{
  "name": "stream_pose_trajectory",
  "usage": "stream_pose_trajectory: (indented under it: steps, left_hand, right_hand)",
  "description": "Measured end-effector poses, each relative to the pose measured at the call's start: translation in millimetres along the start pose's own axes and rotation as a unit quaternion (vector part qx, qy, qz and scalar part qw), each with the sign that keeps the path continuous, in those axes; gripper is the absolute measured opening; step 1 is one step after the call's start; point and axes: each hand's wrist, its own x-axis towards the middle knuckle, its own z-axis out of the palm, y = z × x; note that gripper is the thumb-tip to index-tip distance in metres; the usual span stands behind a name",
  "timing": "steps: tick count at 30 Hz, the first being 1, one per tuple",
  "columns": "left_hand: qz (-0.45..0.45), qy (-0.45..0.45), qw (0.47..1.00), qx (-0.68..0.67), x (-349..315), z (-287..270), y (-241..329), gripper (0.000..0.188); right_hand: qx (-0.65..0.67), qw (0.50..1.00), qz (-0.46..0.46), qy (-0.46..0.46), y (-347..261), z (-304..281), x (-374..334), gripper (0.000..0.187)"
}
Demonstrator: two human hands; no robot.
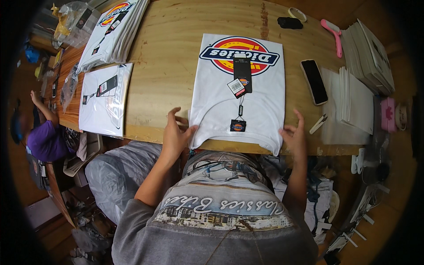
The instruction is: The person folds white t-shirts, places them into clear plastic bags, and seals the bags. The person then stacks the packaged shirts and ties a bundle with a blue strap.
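A folded white T-shirt (210,106) lies on the wooden table in front of me, its neckline toward my body. Red, yellow and blue printing covers its far part. Black and white hang tags (242,81) rest on the chest, linked by a cord to a small black label at the collar. At the shirt's left edge is my left hand (176,134), thumb touching the fabric and fingers spread. My right hand (295,134) is at the opposite edge, its thumb against the cloth and its other fingers apart. Neither hand is closed around the shirt.
To the left, a bagged white shirt (99,115) lies before a stack of folded shirts (128,44). A phone (313,81), thread snips (318,124), a pink-handled tool (333,37) and plastic bags (353,104) are on the right. Another person's purple sleeve (48,141) shows far left.
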Motion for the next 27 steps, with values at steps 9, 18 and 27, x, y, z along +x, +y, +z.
stream_pose_trajectory:
  steps: [9, 18, 27]
  left_hand:
    - [-0.012, 0.006, 0.998, -0.066, -4, 12, -15, 0.047]
    - [0.114, 0.016, 0.989, -0.089, -13, 27, -20, 0.045]
    - [0.160, -0.050, 0.985, -0.032, 1, 14, -1, 0.043]
  right_hand:
    - [0.199, 0.979, -0.041, -0.015, 28, 18, -10, 0.062]
    - [0.176, 0.983, -0.049, -0.010, 29, 22, -10, 0.056]
    - [0.175, 0.983, -0.030, -0.040, 30, 15, -10, 0.055]
